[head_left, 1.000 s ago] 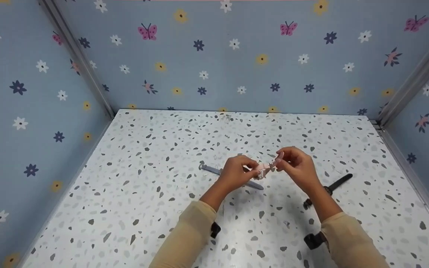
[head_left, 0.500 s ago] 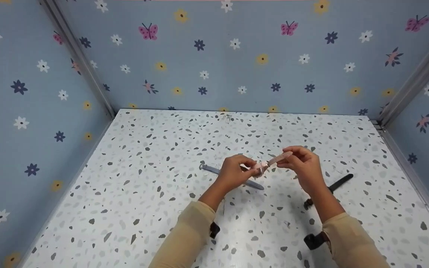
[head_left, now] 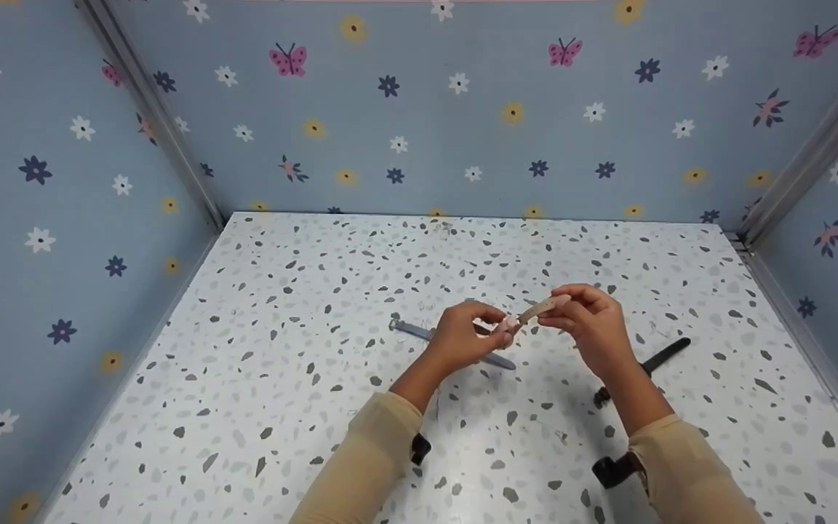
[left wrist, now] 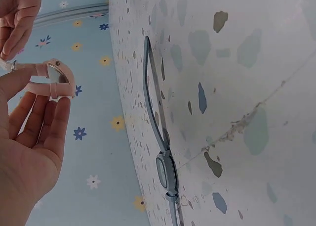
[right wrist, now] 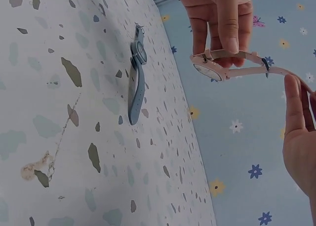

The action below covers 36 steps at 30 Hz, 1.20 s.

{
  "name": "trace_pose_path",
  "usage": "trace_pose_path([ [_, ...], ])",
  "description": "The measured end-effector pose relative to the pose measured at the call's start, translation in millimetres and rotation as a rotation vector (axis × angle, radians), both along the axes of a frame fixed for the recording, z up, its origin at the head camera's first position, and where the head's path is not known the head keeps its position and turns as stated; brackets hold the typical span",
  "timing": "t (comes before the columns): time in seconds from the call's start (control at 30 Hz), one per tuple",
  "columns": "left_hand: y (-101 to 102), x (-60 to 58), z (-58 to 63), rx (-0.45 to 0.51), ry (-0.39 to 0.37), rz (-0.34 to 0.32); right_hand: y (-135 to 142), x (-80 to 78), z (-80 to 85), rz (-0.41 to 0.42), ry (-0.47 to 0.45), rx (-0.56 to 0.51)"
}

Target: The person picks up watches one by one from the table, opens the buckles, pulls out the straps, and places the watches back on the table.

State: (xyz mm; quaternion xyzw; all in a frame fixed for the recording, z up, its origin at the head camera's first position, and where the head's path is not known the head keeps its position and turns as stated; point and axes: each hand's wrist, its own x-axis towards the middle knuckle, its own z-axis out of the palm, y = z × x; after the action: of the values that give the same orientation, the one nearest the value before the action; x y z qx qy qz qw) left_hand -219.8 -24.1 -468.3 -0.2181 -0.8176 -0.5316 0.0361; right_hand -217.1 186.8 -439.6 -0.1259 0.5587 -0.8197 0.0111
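A pale pink wristwatch (right wrist: 210,70) is held up off the table between both hands. My left hand (head_left: 460,336) grips it by the case and the nearby strap; in the left wrist view the round case (left wrist: 61,76) stands at those fingertips. With thumb and fingers my right hand (head_left: 593,324) pinches the far end of the strap (head_left: 539,308). A small metal buckle (right wrist: 265,65) sits partway along the strap. Beneath the left hand lies a blue-grey wristwatch (head_left: 412,330), its middle hidden in the head view, while its case (left wrist: 167,171) shows in the left wrist view.
A black wristwatch (head_left: 666,354) lies on the speckled white table (head_left: 302,276) at the right, partly covered by the right forearm. Flower-patterned blue panels (head_left: 433,109) stand around the back and sides. Both sleeves carry a small black device (head_left: 612,471) near the wrist.
My right hand has shifted slightly right, and more of the pink strap now stretches between the hands. The left hand stays nearly in place, with the watch case turned slightly.
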Motion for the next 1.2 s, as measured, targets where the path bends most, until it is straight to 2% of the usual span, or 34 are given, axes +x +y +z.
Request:
trace_pose_path([
  [0.17, 3, -0.1, 8.6, 0.018, 0.108, 0.012, -3, 0.9, 2.1, 0.007, 0.009, 0.025],
  [0.27, 6, -0.4, 13.9, 0.004, 0.120, 0.028, -5, 1.3, 2.7, -0.001, 0.010, 0.036],
  [0.47, 12, 0.3, 16.4, 0.016, -0.007, 0.052, -7, 1.2, 3.1, 0.021, 0.024, 0.046],
  [0.7, 12, 1.4, 13.8, 0.042, -0.065, 0.048, -7, 3.4, 3.4, 0.037, 0.060, 0.075],
  [0.87, 12, 0.7, 13.8, 0.068, -0.154, 0.046, -6, 3.8, 2.6, 0.052, 0.088, 0.105],
  [1.0, 12, 0.2, 14.0, 0.146, -0.235, 0.004, -6, 3.1, 2.0, 0.062, 0.086, 0.095],
  [1.1, 11, 0.3, 13.2, 0.203, -0.250, -0.046, -6, 3.0, 2.3, 0.055, 0.085, 0.094],
  [1.2, 10, 0.1, 11.9, 0.196, -0.207, -0.065, -6, 3.2, 2.6, 0.053, 0.088, 0.095],
])
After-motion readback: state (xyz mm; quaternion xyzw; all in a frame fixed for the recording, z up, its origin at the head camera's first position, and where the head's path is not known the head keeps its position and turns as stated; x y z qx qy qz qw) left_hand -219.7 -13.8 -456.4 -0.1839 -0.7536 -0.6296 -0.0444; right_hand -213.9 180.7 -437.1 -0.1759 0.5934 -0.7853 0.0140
